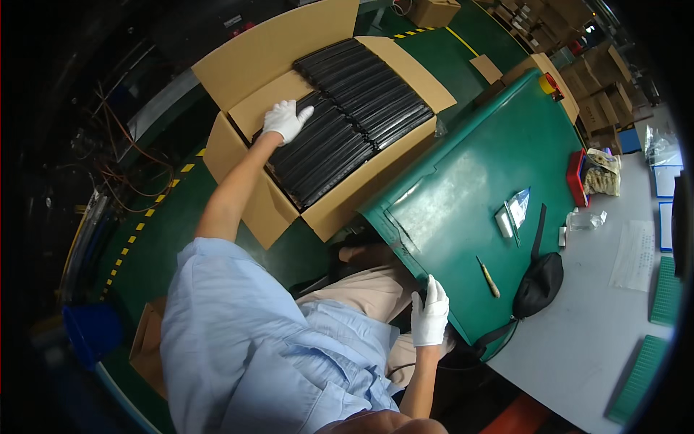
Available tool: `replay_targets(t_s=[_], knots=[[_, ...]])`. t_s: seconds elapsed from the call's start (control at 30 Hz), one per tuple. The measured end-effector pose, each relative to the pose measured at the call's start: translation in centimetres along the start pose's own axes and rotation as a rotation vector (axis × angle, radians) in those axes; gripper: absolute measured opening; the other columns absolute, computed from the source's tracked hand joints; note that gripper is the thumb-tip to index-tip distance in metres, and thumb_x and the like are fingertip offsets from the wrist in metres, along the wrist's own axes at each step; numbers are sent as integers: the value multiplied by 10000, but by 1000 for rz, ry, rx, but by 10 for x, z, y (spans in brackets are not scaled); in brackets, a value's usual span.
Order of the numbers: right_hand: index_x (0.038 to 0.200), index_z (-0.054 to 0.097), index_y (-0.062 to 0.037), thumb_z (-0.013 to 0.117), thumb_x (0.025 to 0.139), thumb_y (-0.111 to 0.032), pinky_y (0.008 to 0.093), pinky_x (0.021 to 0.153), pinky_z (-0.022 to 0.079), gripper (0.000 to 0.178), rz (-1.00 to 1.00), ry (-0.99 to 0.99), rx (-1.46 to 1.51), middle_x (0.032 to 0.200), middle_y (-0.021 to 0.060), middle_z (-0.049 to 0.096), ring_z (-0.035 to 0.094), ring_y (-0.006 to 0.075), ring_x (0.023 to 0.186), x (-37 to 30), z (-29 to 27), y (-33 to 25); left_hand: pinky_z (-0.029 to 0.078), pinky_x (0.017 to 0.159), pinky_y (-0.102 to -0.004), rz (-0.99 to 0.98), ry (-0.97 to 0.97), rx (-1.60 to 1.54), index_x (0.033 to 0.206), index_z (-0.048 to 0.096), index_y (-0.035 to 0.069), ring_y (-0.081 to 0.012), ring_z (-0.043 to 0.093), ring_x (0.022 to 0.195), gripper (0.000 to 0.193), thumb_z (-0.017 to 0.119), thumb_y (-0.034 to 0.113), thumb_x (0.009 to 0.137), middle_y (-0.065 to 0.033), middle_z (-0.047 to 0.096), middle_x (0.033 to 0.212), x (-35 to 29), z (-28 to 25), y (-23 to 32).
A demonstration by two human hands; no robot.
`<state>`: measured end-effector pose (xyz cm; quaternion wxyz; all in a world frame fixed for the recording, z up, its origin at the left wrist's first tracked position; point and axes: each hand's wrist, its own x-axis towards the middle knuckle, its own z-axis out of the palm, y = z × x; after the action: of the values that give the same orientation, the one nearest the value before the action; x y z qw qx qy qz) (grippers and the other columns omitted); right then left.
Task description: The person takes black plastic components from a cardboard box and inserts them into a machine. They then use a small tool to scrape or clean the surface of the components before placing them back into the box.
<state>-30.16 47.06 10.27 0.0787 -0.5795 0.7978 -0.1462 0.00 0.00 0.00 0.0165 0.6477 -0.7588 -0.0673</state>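
Black bars (365, 90) packed in two rows inside an open cardboard box (369, 182), long axes slanting lower left to upper right, left hand (287, 121) loosely spread over their near row, contact unclear, right hand (431, 315) beside green mat (448, 217), grip unclear

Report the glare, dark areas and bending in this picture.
Head view: pale glare on the green mat, softer sheen on the black strips; head view: deep shadow over the machinery at upper left, black corners; head view: the striped floor tape curves at left.
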Motion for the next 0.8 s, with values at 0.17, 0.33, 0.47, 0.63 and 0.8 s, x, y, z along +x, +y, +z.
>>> replay_targets(t_s=[0.17, 0.33, 0.47, 0.63, 0.8], knots=[[1344, 546, -58, 717, 859, -129, 453, 930, 491, 520, -46, 23, -65, 1255, 168, 615, 604, 364, 1067, 8, 0, 0, 498, 960, -463, -1, 105, 45, 1428, 452, 25, -338, 590, 1149, 868, 311, 736, 949, -196, 614, 1241, -2, -2, 15], [1336, 551, -54, 715, 860, -124, 452, 918, 496, 509, -53, -9, -56, 1244, 172, 617, 609, 365, 1058, 2, -1, 0, 473, 982, -472, 77, 162, 25, 1412, 464, 46, -328, 564, 1216, 793, 396, 690, 955, -194, 597, 1286, -5, 3, 10], [1333, 552, -52, 715, 855, -104, 448, 879, 517, 508, -82, -16, -11, 1235, 182, 619, 629, 367, 1016, 0, -1, 0, 459, 1006, -485, 23, -14, -108, 1460, 433, 86, -326, 540, 1263, 748, 418, 650, 969, -205, 568, 1335, 7, -9, 4], [1331, 555, -56, 713, 853, -84, 444, 845, 536, 504, 32, -98, 54, 1222, 193, 621, 645, 373, 987, 0, 0, -1, 467, 994, -493, 82, 49, -88, 1393, 492, 99, -374, 557, 1209, 642, 430, 595, 990, -213, 567, 1295, 1, -21, 9], [1338, 555, -67, 704, 863, -69, 430, 848, 542, 498, -54, -58, 14, 1229, 182, 611, 649, 346, 970, 0, 4, 7, 469, 972, -506, 108, 151, -128, 1314, 526, 105, -362, 568, 1189, 549, 474, 543, 986, -197, 584, 1252, 7, -9, 11]])
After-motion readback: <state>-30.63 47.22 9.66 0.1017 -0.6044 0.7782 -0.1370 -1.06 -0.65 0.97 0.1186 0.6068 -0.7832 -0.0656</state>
